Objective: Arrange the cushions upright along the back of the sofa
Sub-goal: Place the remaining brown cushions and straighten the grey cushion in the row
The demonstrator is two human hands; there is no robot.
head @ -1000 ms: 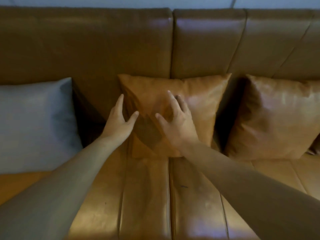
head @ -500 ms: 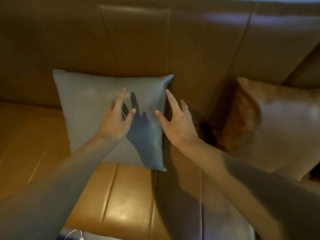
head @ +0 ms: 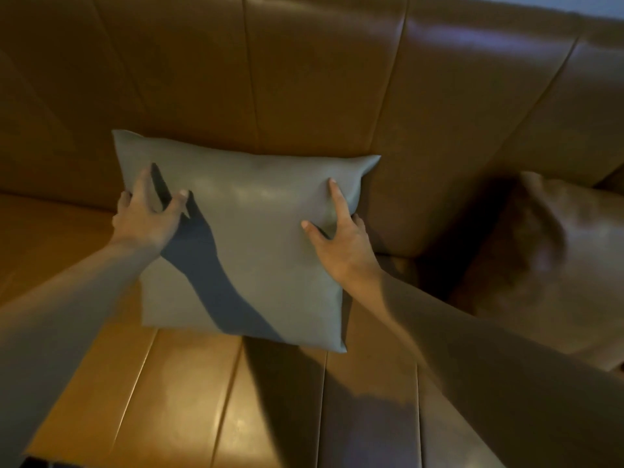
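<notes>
Hands reached in: left hand (head: 145,217) and right hand (head: 341,246) clasped grey cushion (head: 250,238) side edges; slick cover could slip, cushion slumping off backrest (head: 304,79).

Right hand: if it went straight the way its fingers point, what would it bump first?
The grey cushion: the right hand holds its right edge. Just behind, probably the sofa back, though depth is unclear.

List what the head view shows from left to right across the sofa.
left hand → grey cushion → right hand → brown cushion
</notes>
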